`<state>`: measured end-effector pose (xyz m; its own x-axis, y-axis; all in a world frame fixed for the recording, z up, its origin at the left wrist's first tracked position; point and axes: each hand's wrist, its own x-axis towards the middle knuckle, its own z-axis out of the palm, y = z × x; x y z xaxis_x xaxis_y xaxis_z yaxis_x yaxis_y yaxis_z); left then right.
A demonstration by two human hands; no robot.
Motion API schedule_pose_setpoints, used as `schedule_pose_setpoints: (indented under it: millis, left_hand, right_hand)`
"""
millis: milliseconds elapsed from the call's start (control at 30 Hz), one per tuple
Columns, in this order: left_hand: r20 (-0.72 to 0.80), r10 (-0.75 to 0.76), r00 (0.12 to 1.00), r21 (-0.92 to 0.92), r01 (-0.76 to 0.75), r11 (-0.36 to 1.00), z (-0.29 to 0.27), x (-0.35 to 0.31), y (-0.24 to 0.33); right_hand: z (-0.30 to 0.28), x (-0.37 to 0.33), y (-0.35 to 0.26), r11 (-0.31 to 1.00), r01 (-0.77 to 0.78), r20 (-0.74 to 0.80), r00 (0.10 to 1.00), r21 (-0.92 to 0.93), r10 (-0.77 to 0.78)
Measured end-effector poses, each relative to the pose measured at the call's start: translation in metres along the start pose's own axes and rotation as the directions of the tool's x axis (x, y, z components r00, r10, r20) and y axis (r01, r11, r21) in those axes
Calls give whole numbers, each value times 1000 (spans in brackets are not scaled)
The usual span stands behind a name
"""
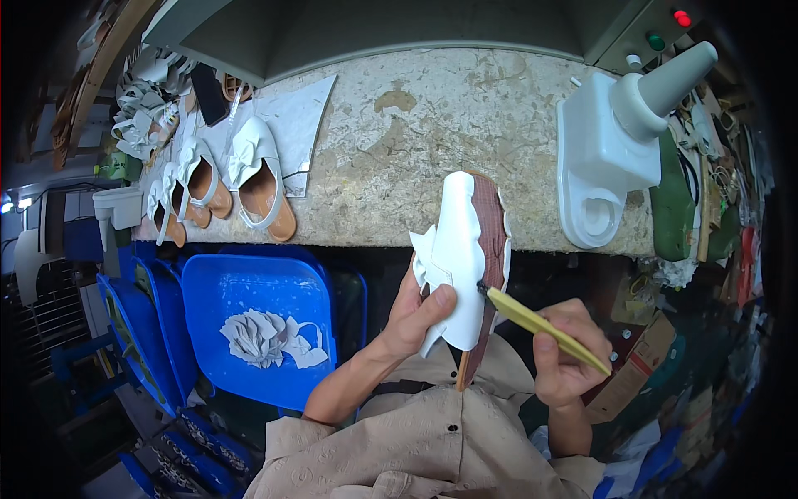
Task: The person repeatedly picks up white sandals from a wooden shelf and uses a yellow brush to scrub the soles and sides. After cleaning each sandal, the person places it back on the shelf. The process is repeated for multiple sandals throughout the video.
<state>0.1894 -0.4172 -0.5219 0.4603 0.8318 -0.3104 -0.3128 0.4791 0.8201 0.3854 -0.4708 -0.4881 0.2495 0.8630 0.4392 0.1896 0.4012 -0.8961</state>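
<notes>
My left hand [420, 318] grips a white shoe upper [460, 258] with a bow, held upright in front of my body. The shoe's reddish-brown underside [492, 229] faces right, and the upper's wavy edge is folded over onto it. Between the fingers and thumb of my right hand [573, 349] is a brush [544, 323] with a flat yellow handle. Its dark tip meets the shoe near the line between white edge and brown underside. My left fingers are partly hidden behind the shoe.
Finished-looking white sandals [259, 179] with bows stand at the bench's left. A white pot with a conical top [611, 158] is at the right. Below the worn bench [391, 141], a blue tray [258, 387] holds white pieces. A cardboard box [636, 370] lies at lower right.
</notes>
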Motion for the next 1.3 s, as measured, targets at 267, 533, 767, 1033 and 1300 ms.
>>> schedule_pose_setpoints:
  millis: [267, 533, 767, 1033, 1300]
  left_hand:
    - [-20, 1, 1000, -30, -2, 1000, 2, 0, -4]
    - [-62, -35, 997, -89, 29, 996, 9, -1, 3]
    - [-56, -59, 997, -133, 51, 990, 7, 0, 6]
    - [-132, -44, 990, -108, 30, 994, 17, 5, 16]
    - [-147, -30, 989, -125, 12, 992, 21, 10, 20]
  right_hand:
    - [15, 3, -10, 956, 206, 44, 979, -210, -201]
    - [19, -9, -11, 932, 305, 111, 951, -198, -288]
    - [18, -4, -9, 961, 237, 52, 971, -140, -232]
    - [7, 3, -2, 975, 184, 91, 981, -127, -173]
    - [-3, 3, -3, 966, 221, 178, 964, -134, -196]
